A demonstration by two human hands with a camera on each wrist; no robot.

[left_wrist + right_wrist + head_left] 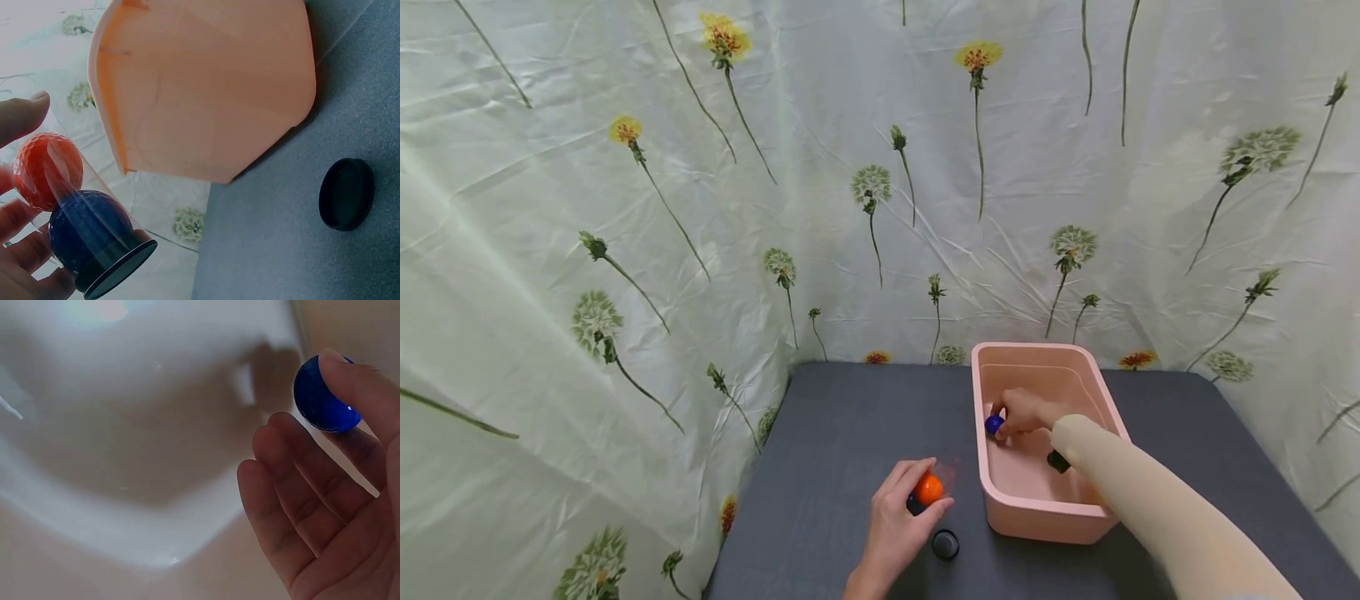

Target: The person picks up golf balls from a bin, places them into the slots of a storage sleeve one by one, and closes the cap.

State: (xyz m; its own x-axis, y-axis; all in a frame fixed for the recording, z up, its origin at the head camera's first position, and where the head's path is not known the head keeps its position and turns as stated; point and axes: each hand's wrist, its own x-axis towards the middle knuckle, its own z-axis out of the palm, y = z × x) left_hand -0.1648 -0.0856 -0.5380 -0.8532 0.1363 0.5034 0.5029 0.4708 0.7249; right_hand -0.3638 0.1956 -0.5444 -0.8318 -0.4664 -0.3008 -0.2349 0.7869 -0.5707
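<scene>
My left hand [895, 508] grips a clear tube [122, 265] with a black base. An orange golf ball [47, 172] sits inside it, above a dark blue golf ball [90, 228]. Just right of that hand, a round black cap [945, 544] lies on the grey table. Over on the right, my other hand [1022, 410] reaches into a pink bin [1052, 504] and pinches a blue golf ball [322, 394] between thumb and index finger, near the bin's left wall. In the right wrist view, the remaining fingers stay off the ball.
A small dark object [1057, 461] shows below my right wrist, partly hidden by the forearm. The grey table [865, 417] extends left of the bin and meets a flower-print curtain [820, 208] at the back and left.
</scene>
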